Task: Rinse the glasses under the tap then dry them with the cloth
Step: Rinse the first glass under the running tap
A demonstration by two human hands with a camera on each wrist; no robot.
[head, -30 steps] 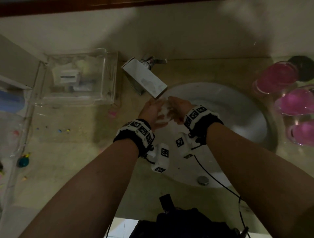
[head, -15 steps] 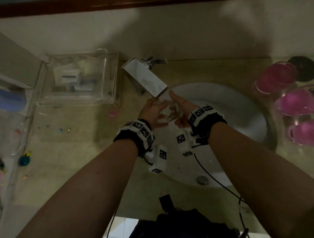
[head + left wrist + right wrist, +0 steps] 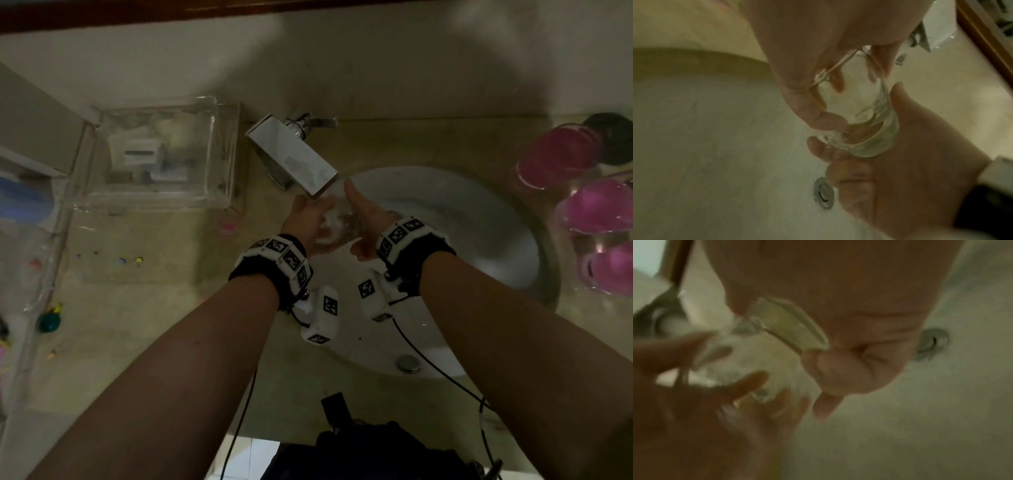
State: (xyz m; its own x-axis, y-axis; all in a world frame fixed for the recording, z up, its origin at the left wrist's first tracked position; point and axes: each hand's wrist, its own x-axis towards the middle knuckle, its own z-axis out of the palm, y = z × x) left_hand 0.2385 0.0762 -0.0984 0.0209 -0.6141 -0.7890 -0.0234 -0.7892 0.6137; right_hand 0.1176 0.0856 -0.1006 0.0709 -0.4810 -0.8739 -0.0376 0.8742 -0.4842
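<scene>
A clear glass point(image 3: 337, 224) is held between both hands just under the square chrome tap spout point(image 3: 294, 157), over the white basin point(image 3: 479, 233). My left hand point(image 3: 308, 219) wraps its thumb and fingers round the glass's upper part point(image 3: 857, 105). My right hand point(image 3: 364, 219) cups the thick base point(image 3: 793, 326) with curled fingers, its thumb pointing up toward the spout. White froth of water shows inside the glass point(image 3: 748, 363). No cloth is in view.
Three pink-tinted glasses point(image 3: 555, 157) point(image 3: 599, 205) point(image 3: 609, 270) stand on the counter right of the basin. A clear plastic box point(image 3: 154, 154) sits left of the tap. The drain point(image 3: 407, 363) lies at the basin's near side.
The right thumb has lifted off and straightened toward the spout. Both hands stay under the tap with the glass, shifting slightly around it.
</scene>
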